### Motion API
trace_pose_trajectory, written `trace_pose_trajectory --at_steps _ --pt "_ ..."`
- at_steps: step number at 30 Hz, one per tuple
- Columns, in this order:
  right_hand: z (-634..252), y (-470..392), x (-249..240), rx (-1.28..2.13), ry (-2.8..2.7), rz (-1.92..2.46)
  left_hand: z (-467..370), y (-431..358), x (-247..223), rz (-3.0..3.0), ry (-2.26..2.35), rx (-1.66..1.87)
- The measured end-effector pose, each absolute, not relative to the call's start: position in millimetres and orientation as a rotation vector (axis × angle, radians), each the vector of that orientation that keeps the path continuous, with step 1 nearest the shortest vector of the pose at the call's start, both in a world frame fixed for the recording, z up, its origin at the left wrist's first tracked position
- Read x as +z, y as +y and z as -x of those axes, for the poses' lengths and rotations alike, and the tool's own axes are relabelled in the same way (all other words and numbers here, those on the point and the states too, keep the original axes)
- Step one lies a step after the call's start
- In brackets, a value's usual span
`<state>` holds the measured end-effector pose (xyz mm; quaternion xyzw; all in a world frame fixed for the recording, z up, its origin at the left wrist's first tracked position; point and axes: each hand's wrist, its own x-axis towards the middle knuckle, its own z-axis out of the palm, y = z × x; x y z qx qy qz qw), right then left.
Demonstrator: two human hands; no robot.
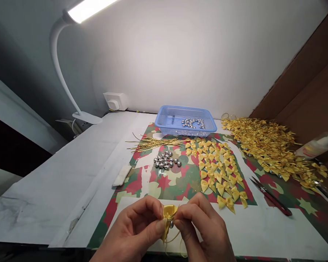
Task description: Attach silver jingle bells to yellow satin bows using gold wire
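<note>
Near the front edge of the table, my left hand [138, 229] pinches a yellow ribbon bow [169, 210] between thumb and fingertips. A small silver bell [171, 224] hangs at the middle of the bow. My right hand [203, 227] is closed at the bow's right side, its thumb and forefinger pinching a thin gold cord [175, 238]. Loops of this cord dangle below the bow. The exact crossing of the cord behind my fingertips is hidden.
Rows of yellow bows [218, 165], silver bells [166, 160] and gold cords [155, 143] lie on the patterned sheet. Behind stands a blue basket [186, 133] with more bells. Scissors [272, 196], a heap of finished bows [262, 142] and a bottle [317, 145] are right; a lamp [57, 62] left.
</note>
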<state>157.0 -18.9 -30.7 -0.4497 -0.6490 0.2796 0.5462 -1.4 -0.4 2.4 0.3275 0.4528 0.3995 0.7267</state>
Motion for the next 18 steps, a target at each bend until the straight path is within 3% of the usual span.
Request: trace_pose_trajectory --at_steps 7,18 --pt "-150 -15 -40 0.263 -1.601 1.135 -6 -1 9 -0.710 1.077 0.938" --pt "-158 -19 -29 0.425 -1.581 1.154 -3 -2 5 -0.652 1.010 0.899"
